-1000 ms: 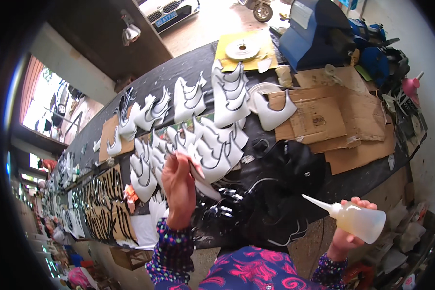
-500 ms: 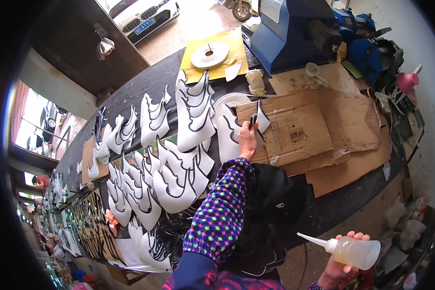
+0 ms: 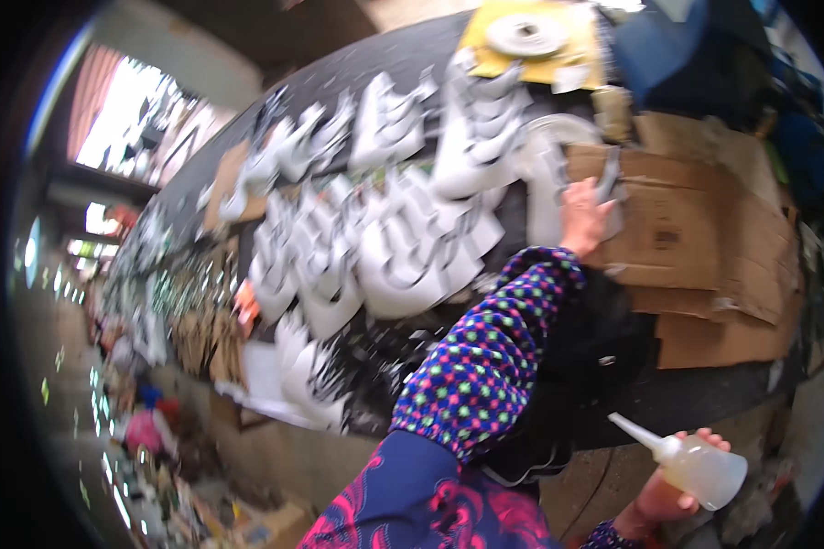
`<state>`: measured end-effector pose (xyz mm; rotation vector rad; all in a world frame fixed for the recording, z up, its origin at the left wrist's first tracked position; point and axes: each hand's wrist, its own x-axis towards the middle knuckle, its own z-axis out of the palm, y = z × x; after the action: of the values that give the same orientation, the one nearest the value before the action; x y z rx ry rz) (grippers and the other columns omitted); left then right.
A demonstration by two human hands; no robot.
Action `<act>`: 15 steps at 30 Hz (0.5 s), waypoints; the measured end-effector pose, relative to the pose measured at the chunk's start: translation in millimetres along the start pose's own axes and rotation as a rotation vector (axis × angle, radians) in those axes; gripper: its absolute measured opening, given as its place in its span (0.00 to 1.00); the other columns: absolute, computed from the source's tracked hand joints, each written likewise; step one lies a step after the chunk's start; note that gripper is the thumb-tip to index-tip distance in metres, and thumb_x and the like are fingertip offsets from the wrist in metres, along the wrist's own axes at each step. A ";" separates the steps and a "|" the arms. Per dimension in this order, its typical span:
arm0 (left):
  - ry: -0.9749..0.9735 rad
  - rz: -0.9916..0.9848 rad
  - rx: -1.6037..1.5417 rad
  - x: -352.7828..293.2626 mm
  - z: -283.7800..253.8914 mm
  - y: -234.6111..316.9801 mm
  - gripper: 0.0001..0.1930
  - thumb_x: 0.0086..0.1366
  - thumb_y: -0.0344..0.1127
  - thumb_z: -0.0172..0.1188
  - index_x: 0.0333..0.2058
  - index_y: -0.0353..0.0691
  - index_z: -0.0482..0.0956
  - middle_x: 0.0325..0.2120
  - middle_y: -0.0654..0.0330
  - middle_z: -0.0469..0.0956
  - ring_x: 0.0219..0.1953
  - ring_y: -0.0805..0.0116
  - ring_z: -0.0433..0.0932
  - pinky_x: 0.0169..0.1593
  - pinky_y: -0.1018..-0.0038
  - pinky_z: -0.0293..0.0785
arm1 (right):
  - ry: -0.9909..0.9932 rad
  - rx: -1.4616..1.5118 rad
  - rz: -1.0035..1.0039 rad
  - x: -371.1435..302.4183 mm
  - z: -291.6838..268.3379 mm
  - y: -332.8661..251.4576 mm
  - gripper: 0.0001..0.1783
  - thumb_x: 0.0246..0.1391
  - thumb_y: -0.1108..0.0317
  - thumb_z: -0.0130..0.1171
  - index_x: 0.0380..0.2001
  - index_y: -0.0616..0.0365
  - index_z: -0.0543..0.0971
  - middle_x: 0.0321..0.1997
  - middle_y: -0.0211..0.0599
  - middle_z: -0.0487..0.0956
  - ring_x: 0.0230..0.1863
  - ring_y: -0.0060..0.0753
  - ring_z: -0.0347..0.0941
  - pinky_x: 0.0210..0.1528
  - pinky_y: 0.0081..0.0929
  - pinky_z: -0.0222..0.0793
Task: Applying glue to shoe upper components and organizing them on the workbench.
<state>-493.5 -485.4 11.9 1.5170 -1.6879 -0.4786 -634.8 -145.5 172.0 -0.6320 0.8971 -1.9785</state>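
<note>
Head view: your left hand [image 3: 584, 212] reaching far over desk [image 3: 705, 403], fingers pinching white-and-grey cut piece [image 3: 608, 176] at edge of flattened cardboard [image 3: 705, 238]. Your right hand [image 3: 661, 499] low by desk front, wrapped round translucent squeeze bottle [image 3: 700, 467], nozzle pointing up-left.

Risks, my guess: bottle tilting while you're stretching, so dripping on black bag [image 3: 595, 357]; sleeve brushing rows of white pieces [image 3: 384, 256], knocking them askew.

Packages: yellow square sheet [image 3: 522, 37] w/ white disc at far edge; brown cardboard on right; markings too blurred.
</note>
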 end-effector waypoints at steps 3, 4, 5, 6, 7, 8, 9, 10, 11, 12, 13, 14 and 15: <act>0.012 -0.068 -0.383 -39.2 -77.6 10.1 0.14 0.55 0.37 0.56 0.38 0.37 0.72 0.32 0.51 0.72 0.38 0.54 0.70 0.43 0.65 0.65 | 0.048 0.007 -0.011 1.4 17.9 -0.3 0.47 0.29 0.61 0.69 0.54 0.63 0.58 0.56 0.39 0.61 0.61 0.41 0.52 0.62 0.43 0.48; 0.032 -0.167 -0.399 -61.0 -118.3 -2.4 0.12 0.56 0.37 0.55 0.36 0.36 0.73 0.31 0.51 0.72 0.38 0.55 0.70 0.42 0.66 0.65 | 0.038 0.047 0.024 1.4 23.4 2.2 0.47 0.29 0.62 0.69 0.54 0.64 0.58 0.56 0.41 0.61 0.61 0.42 0.52 0.63 0.44 0.47; 0.052 -0.261 -0.420 -85.6 -164.0 -12.1 0.10 0.58 0.36 0.53 0.34 0.36 0.73 0.30 0.51 0.73 0.37 0.55 0.71 0.41 0.66 0.65 | 0.011 0.058 0.054 0.0 30.9 6.0 0.47 0.29 0.62 0.69 0.54 0.64 0.58 0.56 0.41 0.61 0.61 0.42 0.52 0.63 0.44 0.47; 0.164 -0.352 -0.256 -117.2 -203.3 -36.5 0.09 0.59 0.36 0.52 0.31 0.36 0.74 0.30 0.51 0.73 0.36 0.55 0.71 0.41 0.66 0.65 | -0.033 0.063 0.092 -2.6 40.8 11.6 0.47 0.28 0.63 0.69 0.54 0.64 0.58 0.56 0.41 0.61 0.61 0.42 0.52 0.63 0.44 0.47; 0.261 -0.418 -0.047 -149.2 -244.3 -61.9 0.09 0.59 0.37 0.52 0.31 0.37 0.74 0.29 0.52 0.73 0.36 0.56 0.71 0.40 0.67 0.66 | -0.073 0.065 0.122 -5.9 50.6 17.3 0.47 0.28 0.63 0.69 0.54 0.63 0.58 0.55 0.41 0.61 0.61 0.43 0.52 0.63 0.44 0.47; 0.332 -0.459 0.114 -180.0 -284.3 -87.9 0.08 0.59 0.36 0.52 0.32 0.39 0.74 0.27 0.55 0.72 0.34 0.58 0.71 0.39 0.68 0.66 | -0.109 0.070 0.171 -9.1 58.2 22.8 0.47 0.27 0.62 0.68 0.54 0.63 0.58 0.55 0.41 0.61 0.61 0.43 0.52 0.63 0.44 0.47; 0.415 -0.498 0.158 -211.4 -323.8 -109.2 0.06 0.57 0.33 0.55 0.32 0.39 0.73 0.28 0.56 0.72 0.33 0.59 0.71 0.38 0.68 0.66 | -0.128 0.068 0.178 -14.9 75.6 28.1 0.47 0.27 0.62 0.68 0.54 0.63 0.58 0.55 0.41 0.61 0.61 0.43 0.52 0.63 0.44 0.47; 0.520 -0.522 0.129 -248.5 -359.5 -135.4 0.08 0.53 0.29 0.58 0.32 0.37 0.72 0.29 0.56 0.71 0.33 0.60 0.70 0.39 0.68 0.66 | -0.108 -0.031 0.187 -22.9 101.2 34.7 0.47 0.28 0.54 0.69 0.52 0.61 0.59 0.51 0.38 0.63 0.57 0.40 0.56 0.56 0.41 0.56; 0.409 -0.522 0.378 -285.8 -393.5 -155.0 0.11 0.51 0.29 0.60 0.33 0.37 0.70 0.31 0.55 0.70 0.35 0.59 0.69 0.40 0.68 0.66 | -0.080 -0.142 0.186 -31.6 120.3 39.4 0.47 0.28 0.47 0.70 0.49 0.58 0.60 0.47 0.35 0.65 0.52 0.37 0.60 0.49 0.38 0.65; 0.295 -0.511 0.414 -319.0 -419.7 -168.6 0.13 0.50 0.31 0.62 0.34 0.38 0.69 0.31 0.56 0.69 0.37 0.59 0.68 0.43 0.67 0.65 | -0.163 -0.081 0.212 -39.6 126.0 44.6 0.47 0.29 0.52 0.69 0.52 0.58 0.58 0.49 0.36 0.64 0.55 0.38 0.58 0.52 0.40 0.62; 0.160 -0.426 0.472 -341.4 -439.0 -175.0 0.17 0.48 0.33 0.63 0.36 0.39 0.68 0.33 0.56 0.69 0.39 0.57 0.67 0.45 0.66 0.63 | -0.174 -0.094 0.214 -47.8 136.0 49.7 0.47 0.29 0.52 0.69 0.52 0.58 0.58 0.49 0.36 0.64 0.55 0.38 0.58 0.52 0.40 0.62; 0.060 -0.433 0.435 -358.2 -449.0 -178.2 0.18 0.48 0.34 0.63 0.37 0.39 0.69 0.34 0.56 0.69 0.40 0.57 0.66 0.47 0.66 0.63 | -0.216 -0.052 0.236 -56.5 148.7 55.6 0.47 0.29 0.52 0.69 0.52 0.58 0.58 0.49 0.36 0.64 0.55 0.38 0.58 0.52 0.41 0.62; -0.041 -0.435 0.395 -371.3 -454.8 -182.9 0.19 0.48 0.35 0.63 0.38 0.38 0.69 0.35 0.56 0.69 0.42 0.57 0.66 0.48 0.67 0.62 | -0.255 -0.011 0.256 -65.0 161.7 61.3 0.47 0.29 0.52 0.69 0.51 0.57 0.58 0.50 0.36 0.64 0.55 0.38 0.58 0.52 0.41 0.63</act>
<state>-43.4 -67.4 41.4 2.1970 -1.5414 -0.4135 -457.4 -170.3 217.2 -0.7191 0.7904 -1.6244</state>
